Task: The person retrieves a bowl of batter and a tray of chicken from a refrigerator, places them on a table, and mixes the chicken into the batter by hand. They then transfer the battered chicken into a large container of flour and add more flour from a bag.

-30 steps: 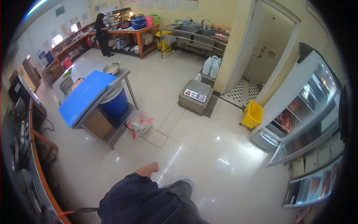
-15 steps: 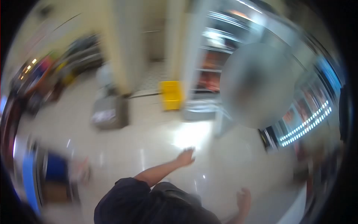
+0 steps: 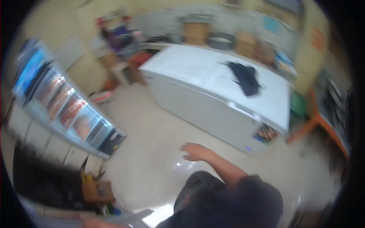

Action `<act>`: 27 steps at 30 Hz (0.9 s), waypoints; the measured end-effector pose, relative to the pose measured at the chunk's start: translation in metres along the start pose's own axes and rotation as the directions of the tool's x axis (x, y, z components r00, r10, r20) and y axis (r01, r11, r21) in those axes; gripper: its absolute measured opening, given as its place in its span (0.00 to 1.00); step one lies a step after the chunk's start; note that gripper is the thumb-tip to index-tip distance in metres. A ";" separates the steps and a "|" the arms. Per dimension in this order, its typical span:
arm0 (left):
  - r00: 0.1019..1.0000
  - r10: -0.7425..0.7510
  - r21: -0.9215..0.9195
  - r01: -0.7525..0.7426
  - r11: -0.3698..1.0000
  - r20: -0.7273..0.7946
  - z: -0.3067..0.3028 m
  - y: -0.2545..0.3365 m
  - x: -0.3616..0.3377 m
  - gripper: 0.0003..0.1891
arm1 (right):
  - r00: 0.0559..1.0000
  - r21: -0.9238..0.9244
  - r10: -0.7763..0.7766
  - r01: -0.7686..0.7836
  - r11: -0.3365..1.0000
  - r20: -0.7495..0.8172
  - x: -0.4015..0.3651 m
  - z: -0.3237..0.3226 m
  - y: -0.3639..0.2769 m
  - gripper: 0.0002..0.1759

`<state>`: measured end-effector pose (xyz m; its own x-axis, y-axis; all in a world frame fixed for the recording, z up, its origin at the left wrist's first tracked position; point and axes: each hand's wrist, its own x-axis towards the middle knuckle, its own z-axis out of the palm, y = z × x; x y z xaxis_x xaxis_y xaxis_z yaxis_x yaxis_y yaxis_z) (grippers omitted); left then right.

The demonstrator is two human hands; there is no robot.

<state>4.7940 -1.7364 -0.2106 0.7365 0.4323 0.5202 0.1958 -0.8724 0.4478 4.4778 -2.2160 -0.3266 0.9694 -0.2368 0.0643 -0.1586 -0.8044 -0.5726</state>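
Note:
My right hand (image 3: 195, 152) is stretched out over the pale tiled floor, fingers apart and slightly curled, with nothing in them. Ahead of it stands a long white chest freezer (image 3: 194, 102), a dark cloth or bag (image 3: 245, 78) lying on its lid. At the bottom left edge, my left hand (image 3: 95, 222) shows only as a blurred patch beside a grey flat edge (image 3: 133, 217); its fingers are smeared.
An upright glass-door display fridge (image 3: 72, 106) with lit shelves stands to the left. Below it is a cardboard box (image 3: 98, 191). Boxes and pots (image 3: 220, 40) line the counter behind the freezer. A green bin (image 3: 297, 105) and an orange-framed table (image 3: 319, 117) are at the right.
My view has swung round to the right, from the shelves and yellow floor sign to the chest freezer. The display fridge now appears at left. My right hand reaches in front of me.

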 end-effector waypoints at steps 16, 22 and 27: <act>0.862 0.208 -0.273 -0.085 0.958 0.463 0.220 0.016 0.029 0.38 | 0.857 -0.066 0.470 -0.467 0.882 0.213 0.134 0.099 -0.037 0.20; 0.739 0.337 -0.418 -0.084 0.905 0.583 0.269 0.048 0.026 0.34 | 0.908 0.050 0.327 -0.351 0.935 0.263 0.157 0.134 -0.066 0.20; 0.545 0.530 -0.567 -0.117 0.815 0.649 0.292 0.119 -0.036 0.31 | 0.826 0.083 0.563 -0.560 0.824 -0.008 0.080 0.114 -0.040 0.19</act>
<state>4.9797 -1.9221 -0.3886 0.9257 -0.3750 0.0490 -0.2941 -0.6324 0.7166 4.5827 -2.1410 -0.3917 0.7104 -0.6529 -0.2626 -0.6584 -0.4848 -0.5757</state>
